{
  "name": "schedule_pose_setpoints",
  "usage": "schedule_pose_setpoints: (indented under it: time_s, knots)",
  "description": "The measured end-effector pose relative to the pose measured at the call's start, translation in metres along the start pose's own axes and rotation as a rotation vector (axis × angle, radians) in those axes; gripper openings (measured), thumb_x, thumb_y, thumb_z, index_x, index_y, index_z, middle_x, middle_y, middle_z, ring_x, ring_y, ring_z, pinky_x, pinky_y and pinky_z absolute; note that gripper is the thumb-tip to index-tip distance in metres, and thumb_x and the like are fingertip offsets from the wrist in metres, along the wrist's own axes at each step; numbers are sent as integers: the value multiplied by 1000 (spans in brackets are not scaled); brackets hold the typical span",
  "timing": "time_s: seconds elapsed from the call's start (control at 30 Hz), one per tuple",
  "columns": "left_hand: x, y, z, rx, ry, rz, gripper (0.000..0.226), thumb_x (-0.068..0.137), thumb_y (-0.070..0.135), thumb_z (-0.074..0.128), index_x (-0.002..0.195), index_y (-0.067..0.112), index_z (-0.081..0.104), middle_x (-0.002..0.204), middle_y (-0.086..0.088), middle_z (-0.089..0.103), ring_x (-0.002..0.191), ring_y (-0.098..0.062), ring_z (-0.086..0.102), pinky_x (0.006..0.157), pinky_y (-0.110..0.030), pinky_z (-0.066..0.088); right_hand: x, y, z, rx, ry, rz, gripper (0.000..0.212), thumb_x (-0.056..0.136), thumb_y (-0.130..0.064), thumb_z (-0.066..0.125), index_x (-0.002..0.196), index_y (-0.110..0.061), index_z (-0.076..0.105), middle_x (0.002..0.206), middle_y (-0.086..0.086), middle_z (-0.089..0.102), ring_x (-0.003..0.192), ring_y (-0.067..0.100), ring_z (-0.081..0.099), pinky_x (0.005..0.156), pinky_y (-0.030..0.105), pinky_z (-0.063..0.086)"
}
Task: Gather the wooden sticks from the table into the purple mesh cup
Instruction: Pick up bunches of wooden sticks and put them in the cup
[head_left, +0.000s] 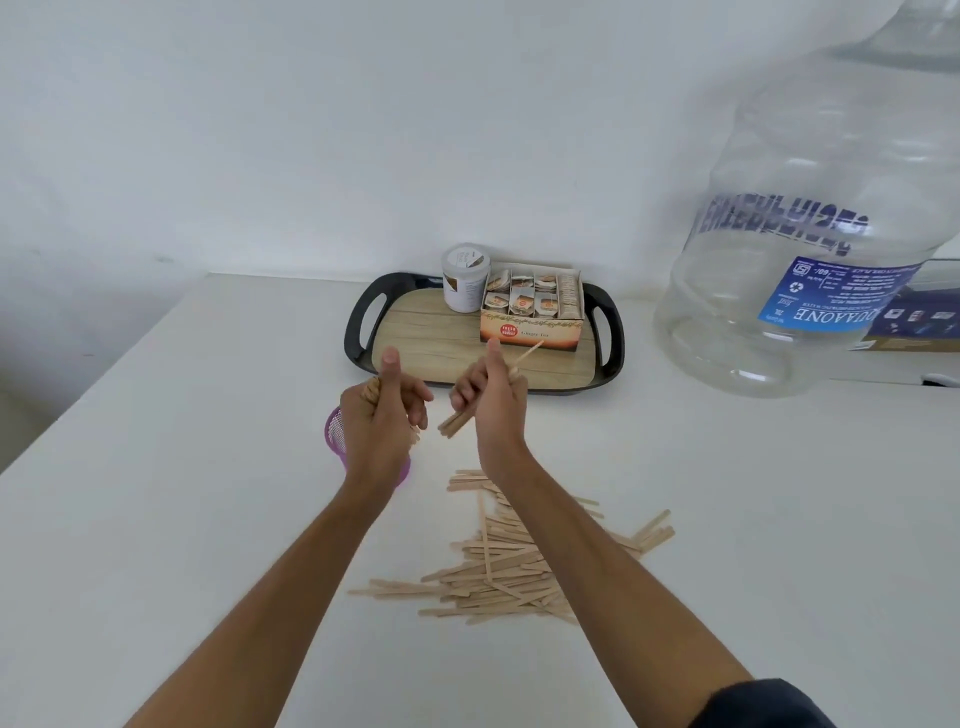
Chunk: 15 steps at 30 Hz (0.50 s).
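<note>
A loose heap of pale wooden sticks (511, 564) lies on the white table in front of me. The purple mesh cup (335, 434) stands to the left of the heap, mostly hidden behind my left hand (382, 415). That hand is closed around a bundle of sticks held upright above the cup, their ends showing by the thumb. My right hand (491, 395) grips a second bundle of sticks (457, 423), tilted, its lower ends pointing toward my left hand and one stick poking up past the thumb.
A black-rimmed tray (358, 322) with a wood-pattern floor sits at the back, holding a white jar (465, 278) and an open tea-bag box (532, 312). A large clear water jug (810, 218) lies at the right. The table's left edge runs diagonally.
</note>
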<state>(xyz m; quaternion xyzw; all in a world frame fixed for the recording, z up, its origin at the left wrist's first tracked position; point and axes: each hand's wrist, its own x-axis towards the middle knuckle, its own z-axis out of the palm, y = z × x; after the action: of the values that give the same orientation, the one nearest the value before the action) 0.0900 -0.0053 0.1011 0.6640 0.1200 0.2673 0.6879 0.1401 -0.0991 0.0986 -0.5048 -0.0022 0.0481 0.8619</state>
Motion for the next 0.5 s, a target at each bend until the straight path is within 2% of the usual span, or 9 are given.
schedule_pose_setpoints:
  time_s: [0.1, 0.17, 0.23, 0.3, 0.37, 0.43, 0.5]
  knots:
    - [22, 8, -20, -5, 41, 30, 65, 101, 44, 40, 62, -2, 65, 45, -5, 53, 47, -22, 48, 52, -28, 42, 10, 12, 32, 13, -7, 24, 49, 106, -27, 40, 59, -16, 32, 48, -3, 36, 48, 11, 44, 57, 21, 43]
    - [34, 3, -32, 23, 80, 32, 65, 101, 46, 39, 61, 2, 66, 51, -7, 58, 52, -18, 53, 58, -23, 45, 14, 24, 45, -45, -10, 46, 51, 106, -28, 40, 57, -14, 35, 47, -7, 45, 53, 8, 50, 65, 17, 45]
    - [40, -6, -40, 37, 113, -7, 65, 101, 47, 39, 61, 4, 67, 57, -7, 61, 58, -17, 57, 68, -25, 46, 15, 38, 52, -119, -11, 57, 52, 106, -30, 40, 55, -14, 42, 55, -5, 54, 59, 7, 53, 69, 16, 44]
    - [42, -15, -44, 31, 137, -58, 64, 101, 47, 39, 59, 7, 66, 57, -3, 64, 59, -17, 59, 72, -29, 47, 15, 54, 55, -174, -12, 53, 52, 105, -30, 42, 57, -11, 47, 59, -3, 55, 60, 5, 53, 68, 11, 44]
    - [42, -23, -45, 27, 154, -90, 62, 101, 45, 41, 57, 8, 65, 54, 3, 65, 55, -15, 59, 70, -29, 47, 13, 64, 54, -217, -14, 61, 50, 105, -30, 42, 61, -6, 48, 54, -8, 50, 54, 3, 48, 60, 9, 41]
    - [42, -29, -46, 46, 162, -86, 60, 100, 42, 44, 56, 7, 64, 50, 4, 63, 51, -11, 56, 67, -28, 46, 10, 71, 53, -246, -31, 75, 50, 104, -30, 45, 59, -8, 46, 58, -1, 51, 54, 8, 47, 55, 13, 41]
    - [43, -33, -48, 69, 157, -52, 55, 99, 39, 50, 56, 7, 64, 50, 4, 62, 51, -10, 55, 66, -25, 45, 7, 74, 53, -278, -45, 76, 50, 99, -29, 56, 52, -12, 49, 63, 7, 54, 59, 15, 48, 60, 20, 44]
